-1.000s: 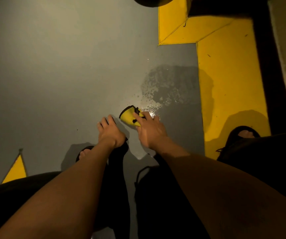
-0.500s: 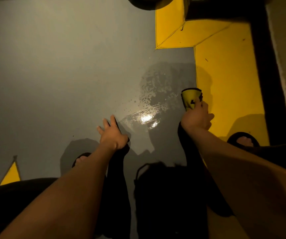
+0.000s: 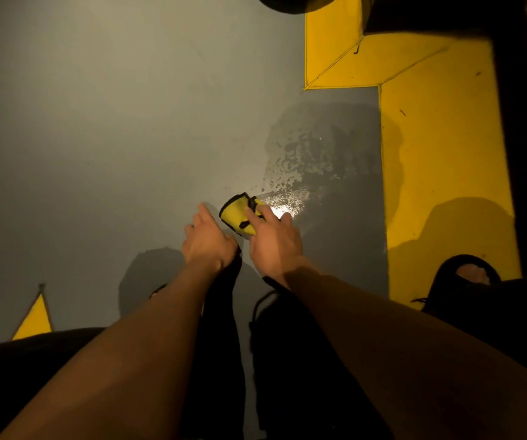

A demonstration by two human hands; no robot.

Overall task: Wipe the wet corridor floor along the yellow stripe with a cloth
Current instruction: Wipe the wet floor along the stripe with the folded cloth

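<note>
Right hand (image 3: pixel 271 246) pressing yellow cloth (image 3: pixel 240 215) flat-fingered on grey floor (image 3: pixel 97 138); left hand (image 3: pixel 208 242) relaxed, empty, just beside. Wet patch (image 3: pixel 319 160) ahead-right, toward yellow stripe (image 3: pixel 440 173); best swept in overlapping passes, palm kept flat.

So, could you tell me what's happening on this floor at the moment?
A person is crouched over a grey floor, pressing a yellow cloth down with the right hand at the near edge of a wet patch. The left hand rests open beside it. The patch lies alongside the yellow stripe and looks mostly unwiped.
</note>
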